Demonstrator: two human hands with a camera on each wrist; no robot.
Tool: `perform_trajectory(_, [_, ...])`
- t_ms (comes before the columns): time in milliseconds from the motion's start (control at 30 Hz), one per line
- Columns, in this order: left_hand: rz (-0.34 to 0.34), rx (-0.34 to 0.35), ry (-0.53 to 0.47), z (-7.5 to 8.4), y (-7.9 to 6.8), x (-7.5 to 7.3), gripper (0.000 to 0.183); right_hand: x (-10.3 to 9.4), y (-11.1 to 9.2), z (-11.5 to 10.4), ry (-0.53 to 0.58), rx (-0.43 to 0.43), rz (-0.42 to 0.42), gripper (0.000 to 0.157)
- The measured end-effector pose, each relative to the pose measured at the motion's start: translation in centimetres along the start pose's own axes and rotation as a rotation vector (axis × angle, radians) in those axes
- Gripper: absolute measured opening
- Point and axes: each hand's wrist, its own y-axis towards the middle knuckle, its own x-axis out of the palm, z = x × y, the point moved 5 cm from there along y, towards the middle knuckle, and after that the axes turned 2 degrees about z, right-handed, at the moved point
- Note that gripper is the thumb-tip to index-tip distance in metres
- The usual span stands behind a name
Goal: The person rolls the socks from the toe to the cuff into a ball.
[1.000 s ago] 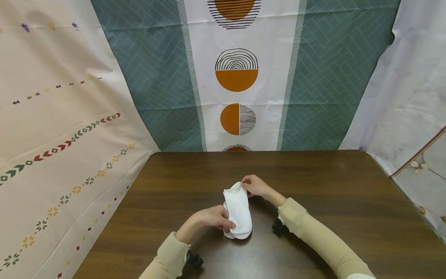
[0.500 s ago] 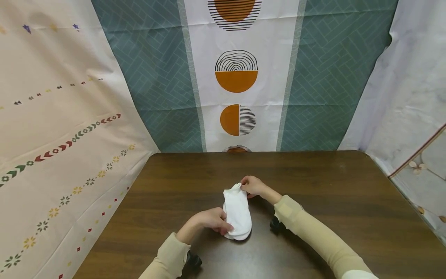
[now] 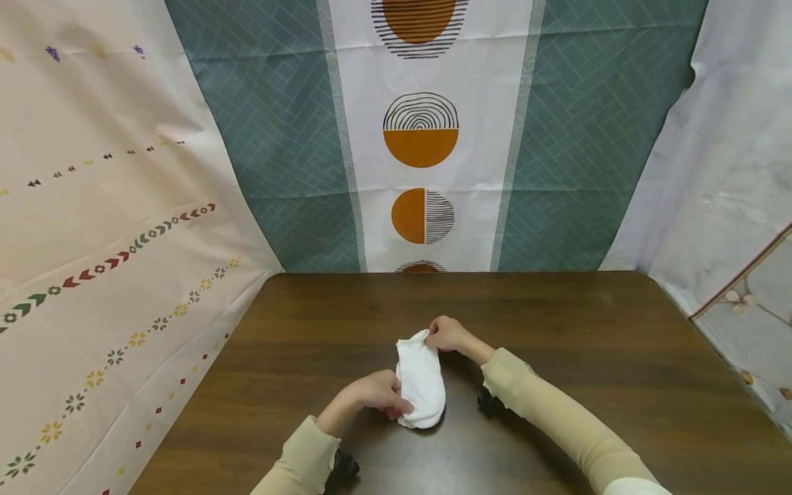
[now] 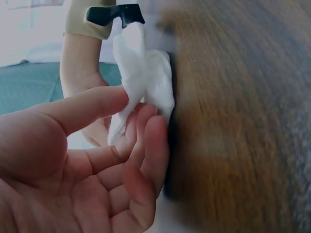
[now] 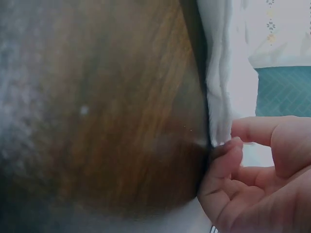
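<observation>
A pair of white socks (image 3: 422,388) lies stacked on the brown table, cuffs pointing away and toes toward the near side. My left hand (image 3: 381,393) pinches the left edge near the toe end. In the left wrist view, its thumb presses on the upper sock (image 4: 130,60), while the fingers curl beneath it against the lower layer (image 4: 159,80). At the far end, my right hand (image 3: 450,335) pinches the right corner of the cuff. The right wrist view shows thumb and fingertips meeting at the edge of the white fabric (image 5: 221,87).
The dark wood table (image 3: 557,330) extends around the socks on all sides. A green and white patterned cloth (image 3: 427,137) hangs behind it, with a cream cloth (image 3: 124,275) at the left and a pale one (image 3: 724,192) at the right. Black wrist devices (image 3: 344,467) sit under the sleeves.
My right hand and forearm have shifted slightly left, drawing the cuff corner inward. The left hand keeps its pinch, its fingertips a little further left on the sock.
</observation>
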Motion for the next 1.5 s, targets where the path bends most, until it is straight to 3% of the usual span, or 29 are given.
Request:
perform_trajectory(233, [-0.021,-0.087,-0.122,-0.2,-0.1,0.4,0.019,-0.5,-0.1,0.1,-0.093,0.003,0.011,0.032])
perform_trajectory(333, [-0.011,-0.103,-0.128,-0.3,-0.1,0.5,0.02,-0.7,-0.1,0.3,-0.122,0.027,-0.001,0.037])
perform_trajectory(500, [0.041,-0.08,-0.002,-0.4,0.1,0.2,0.025,-1.0,-0.3,0.5,-0.186,0.033,-0.008,0.042])
perform_trajectory(633, [0.138,-0.018,0.171,-0.1,0.3,-0.3,0.03,-1.2,-0.5,0.7,-0.232,0.014,-0.018,0.042])
perform_trajectory(733, [0.202,0.022,0.248,0.3,0.5,-0.5,0.036,-1.4,-0.6,0.6,-0.252,-0.003,-0.017,0.037])
perform_trajectory(900, [0.194,0.094,0.261,0.8,0.9,-0.2,0.038,-2.0,-0.9,0.1,-0.246,-0.07,0.047,0.016])
perform_trajectory(1067, [0.148,0.081,0.21,0.9,1.1,0.1,0.042,-2.3,-1.3,-1.6,-0.278,-0.238,0.111,0.035])
perform_trajectory(1167, [0.132,0.064,0.185,0.9,1.2,0.0,0.053,-1.7,-1.7,-2.8,-0.313,-0.338,0.073,0.033])
perform_trajectory(1333, [0.132,0.062,0.197,0.8,1.2,-0.1,0.072,-0.1,-2.0,-3.4,-0.319,-0.455,-0.066,0.03])
perform_trajectory(1500, [0.135,0.04,0.227,0.6,1.3,-0.1,0.087,1.0,-1.8,-3.2,-0.371,-0.448,-0.155,0.035])
